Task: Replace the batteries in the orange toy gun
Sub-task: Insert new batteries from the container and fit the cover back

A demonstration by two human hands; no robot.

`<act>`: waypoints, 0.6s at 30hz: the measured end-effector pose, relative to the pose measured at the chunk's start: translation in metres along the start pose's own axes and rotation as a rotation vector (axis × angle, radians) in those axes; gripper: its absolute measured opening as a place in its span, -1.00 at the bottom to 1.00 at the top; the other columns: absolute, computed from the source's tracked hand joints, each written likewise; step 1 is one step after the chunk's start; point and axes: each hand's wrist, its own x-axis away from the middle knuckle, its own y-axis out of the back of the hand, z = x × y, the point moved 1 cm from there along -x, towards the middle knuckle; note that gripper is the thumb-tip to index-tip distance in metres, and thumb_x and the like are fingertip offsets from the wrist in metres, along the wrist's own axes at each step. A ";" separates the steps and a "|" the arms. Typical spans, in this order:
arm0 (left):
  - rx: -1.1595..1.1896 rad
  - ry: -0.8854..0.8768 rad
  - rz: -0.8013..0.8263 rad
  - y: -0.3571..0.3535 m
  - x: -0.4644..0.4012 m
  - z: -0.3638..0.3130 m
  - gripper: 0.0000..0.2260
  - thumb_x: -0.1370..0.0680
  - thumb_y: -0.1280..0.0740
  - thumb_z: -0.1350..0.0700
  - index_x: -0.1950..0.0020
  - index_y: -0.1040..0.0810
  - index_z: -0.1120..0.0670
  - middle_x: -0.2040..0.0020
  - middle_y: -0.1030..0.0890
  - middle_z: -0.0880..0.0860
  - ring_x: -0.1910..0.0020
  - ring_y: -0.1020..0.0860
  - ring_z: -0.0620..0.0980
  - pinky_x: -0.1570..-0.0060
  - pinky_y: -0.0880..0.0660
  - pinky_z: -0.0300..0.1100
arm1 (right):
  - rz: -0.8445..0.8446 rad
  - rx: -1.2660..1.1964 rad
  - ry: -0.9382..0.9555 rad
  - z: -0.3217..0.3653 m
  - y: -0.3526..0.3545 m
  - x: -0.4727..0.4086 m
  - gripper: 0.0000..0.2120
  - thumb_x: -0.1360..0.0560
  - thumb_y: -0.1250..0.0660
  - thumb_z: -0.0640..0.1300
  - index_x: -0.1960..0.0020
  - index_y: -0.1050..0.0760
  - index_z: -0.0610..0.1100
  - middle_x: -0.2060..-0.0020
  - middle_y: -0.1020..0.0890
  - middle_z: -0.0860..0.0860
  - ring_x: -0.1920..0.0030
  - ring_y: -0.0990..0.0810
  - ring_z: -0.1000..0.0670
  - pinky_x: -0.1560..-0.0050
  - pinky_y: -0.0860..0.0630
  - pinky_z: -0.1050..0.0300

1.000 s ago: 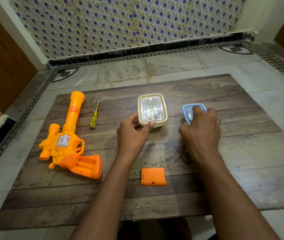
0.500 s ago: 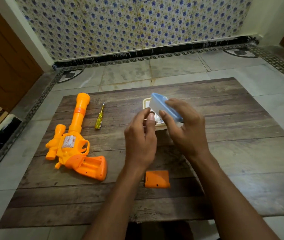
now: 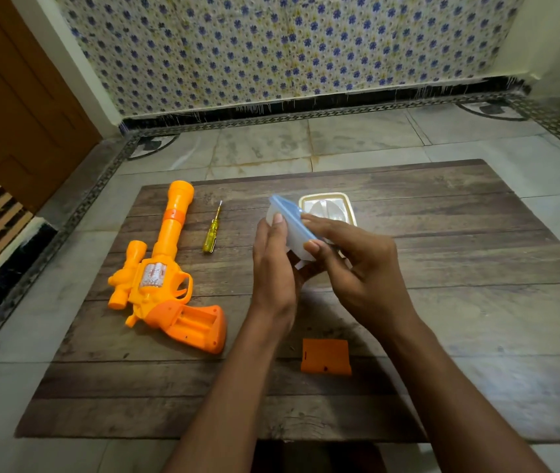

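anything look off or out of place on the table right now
Only the orange toy gun: its grip compartment lies open, and its cover sits loose near the table's front edge. Nothing looks spilled or broken.

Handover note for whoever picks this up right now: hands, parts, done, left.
Left hand and right hand: together holding the blue-lidded container above the table, lid on.
Orange toy gun: flat on the table at left, grip compartment open, looks empty.
Battery cover: lying loose near the front edge.
Screwdriver: beside the barrel.
Cream-rimmed container: behind the hands, closed.
Done: cover off.
Left: probably open the blue container for batteries (contents not visible), load them, refit and screw the cover.
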 end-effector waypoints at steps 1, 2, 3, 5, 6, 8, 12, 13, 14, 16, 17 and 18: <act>0.002 0.006 -0.012 0.001 -0.001 0.001 -0.48 -0.62 -0.17 -0.21 -0.43 -0.44 0.12 -0.18 -0.61 0.22 -0.02 -0.68 0.07 0.18 -0.64 -0.10 | 0.003 -0.006 0.007 0.001 -0.002 0.000 -0.70 -0.59 -0.37 -0.15 -0.27 -0.64 -0.26 -0.20 -0.70 -0.12 -0.23 -0.68 0.03 -0.15 -0.67 0.01; -0.009 0.010 -0.023 0.001 -0.001 0.000 -0.47 -0.59 -0.16 -0.25 -0.41 -0.44 0.07 -0.21 -0.59 0.23 -0.05 -0.66 0.10 0.19 -0.64 -0.08 | 0.004 -0.025 0.005 0.003 -0.005 0.000 -0.72 -0.59 -0.37 -0.18 -0.25 -0.65 -0.26 -0.15 -0.72 -0.10 -0.16 -0.71 0.04 -0.09 -0.69 0.02; -0.034 0.007 -0.033 0.002 -0.003 0.001 -0.47 -0.58 -0.15 -0.28 -0.40 -0.42 0.04 -0.23 -0.58 0.24 -0.07 -0.65 0.11 0.21 -0.63 -0.08 | 0.004 -0.043 0.000 0.004 -0.006 0.000 -0.74 -0.60 -0.37 -0.20 -0.24 -0.66 -0.25 -0.09 -0.74 -0.08 -0.07 -0.73 0.07 -0.02 -0.70 0.05; -0.075 -0.003 -0.042 0.003 -0.004 0.003 -0.56 -0.67 -0.09 -0.28 -0.34 -0.40 0.02 -0.16 -0.56 0.20 0.01 -0.64 0.06 0.29 -0.61 -0.08 | -0.011 -0.025 -0.006 0.006 -0.010 0.001 -0.76 -0.60 -0.36 -0.22 -0.22 -0.68 -0.24 0.05 -0.75 0.00 0.09 -0.72 0.18 0.13 -0.66 0.22; -0.083 -0.003 -0.040 0.002 -0.004 0.003 -0.64 -0.72 -0.06 -0.23 -0.29 -0.38 0.01 -0.11 -0.56 0.16 0.07 -0.64 0.01 0.33 -0.60 -0.08 | -0.025 -0.001 -0.008 0.007 -0.011 0.001 -0.77 -0.60 -0.36 -0.22 -0.21 -0.68 -0.24 0.12 -0.73 0.04 0.17 -0.69 0.22 0.17 -0.61 0.31; -0.111 0.001 -0.040 0.004 -0.006 0.003 -0.74 -0.75 -0.02 -0.16 -0.20 -0.36 -0.03 -0.07 -0.55 0.14 0.12 -0.63 -0.03 0.33 -0.60 -0.07 | -0.053 0.035 -0.015 0.008 -0.013 0.002 -0.79 -0.60 -0.36 -0.23 -0.17 -0.69 -0.26 0.20 -0.70 0.04 0.25 -0.65 0.25 0.22 -0.53 0.42; -0.164 -0.014 -0.055 0.004 -0.007 -0.001 -0.69 -0.72 -0.05 -0.23 -0.18 -0.27 0.01 -0.17 -0.50 0.23 -0.05 -0.58 0.14 0.18 -0.65 0.04 | -0.140 0.072 -0.015 0.012 -0.019 0.004 -0.84 -0.60 -0.34 -0.27 -0.07 -0.69 -0.27 0.26 -0.62 0.10 0.27 -0.56 0.39 0.25 -0.40 0.54; -0.169 -0.029 -0.056 0.004 -0.006 -0.002 -0.70 -0.72 -0.05 -0.23 -0.15 -0.27 -0.01 -0.15 -0.49 0.19 -0.06 -0.57 0.14 0.13 -0.64 0.11 | -0.160 0.047 -0.029 0.012 -0.021 0.004 -0.84 -0.60 -0.34 -0.27 -0.06 -0.70 -0.26 0.25 -0.63 0.09 0.26 -0.58 0.37 0.26 -0.42 0.51; -0.178 -0.046 -0.054 0.004 -0.005 -0.004 -0.72 -0.70 -0.06 -0.25 -0.11 -0.27 -0.04 -0.12 -0.48 0.16 -0.04 -0.56 0.13 0.10 -0.63 0.15 | -0.181 0.009 -0.052 0.013 -0.022 0.004 -0.84 -0.60 -0.34 -0.27 -0.04 -0.70 -0.25 0.26 -0.66 0.07 0.26 -0.62 0.31 0.28 -0.48 0.45; -0.213 -0.088 -0.051 0.004 -0.005 -0.006 -0.72 -0.60 -0.08 -0.28 -0.05 -0.26 -0.08 -0.11 -0.48 0.17 0.00 -0.56 0.10 0.16 -0.62 0.10 | -0.220 -0.089 -0.119 0.014 -0.024 0.005 -0.84 -0.60 -0.33 -0.25 0.00 -0.70 -0.22 0.28 -0.68 0.02 0.27 -0.65 0.15 0.32 -0.56 0.22; -0.234 -0.107 -0.044 0.005 -0.006 -0.006 -0.72 -0.58 -0.09 -0.28 -0.05 -0.25 -0.08 -0.13 -0.48 0.21 0.01 -0.56 0.11 0.19 -0.60 0.05 | -0.237 -0.137 -0.160 0.014 -0.025 0.005 -0.83 -0.60 -0.33 -0.23 0.03 -0.70 -0.22 0.30 -0.68 0.00 0.28 -0.64 0.09 0.32 -0.57 0.14; -0.257 -0.121 -0.039 0.005 -0.006 -0.006 -0.71 -0.57 -0.09 -0.27 -0.06 -0.24 -0.07 -0.16 -0.48 0.26 0.00 -0.55 0.13 0.18 -0.59 0.03 | -0.248 -0.184 -0.203 0.014 -0.026 0.005 -0.83 -0.59 -0.33 -0.22 0.05 -0.70 -0.22 0.31 -0.67 -0.02 0.27 -0.63 0.05 0.30 -0.56 0.10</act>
